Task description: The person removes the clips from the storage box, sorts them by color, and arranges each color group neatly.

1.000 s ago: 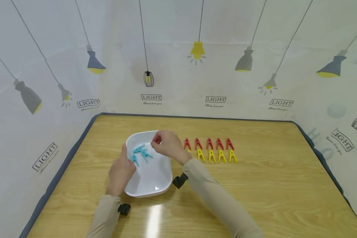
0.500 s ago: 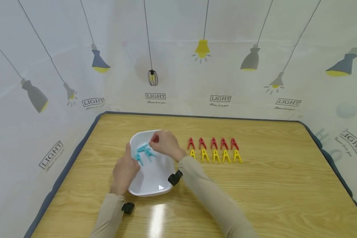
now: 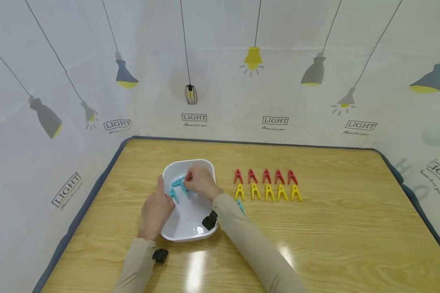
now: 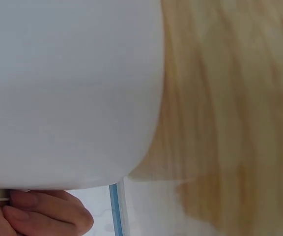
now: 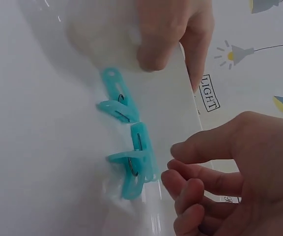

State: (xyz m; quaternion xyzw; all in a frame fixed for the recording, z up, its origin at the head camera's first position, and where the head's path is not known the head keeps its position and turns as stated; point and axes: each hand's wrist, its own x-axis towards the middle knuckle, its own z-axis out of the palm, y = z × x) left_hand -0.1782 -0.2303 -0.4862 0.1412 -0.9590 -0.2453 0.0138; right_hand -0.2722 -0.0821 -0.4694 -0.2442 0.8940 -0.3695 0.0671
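My left hand [image 3: 156,212] grips the left rim of a white plastic basin [image 3: 183,221], thumb inside and fingers outside; the left wrist view shows those fingers [image 4: 50,211] against the outer wall. Several light-blue clothespins [image 3: 174,195] lie in the far left part of the basin. Over them, inside the basin, is my right hand [image 3: 203,183]. In the right wrist view its fingers are bent loosely, with a small gap between thumb and index finger and nothing held there. Close to these fingertips lie overlapping blue clothespins [image 5: 140,147], and another blue clothespin [image 5: 118,96] lies farther off.
Right of the basin, red clothespins [image 3: 266,176] form a row on the wooden table [image 3: 333,228], with a row of yellow clothespins [image 3: 269,192] in front of it. A blue clothespin [image 3: 240,206] lies below the yellow row, partly behind my right sleeve.
My right hand has moved lower into the basin, toward the blue clothespins. The forearm shifted left, uncovering a blue clothespin on the table. My left hand still grips the rim.
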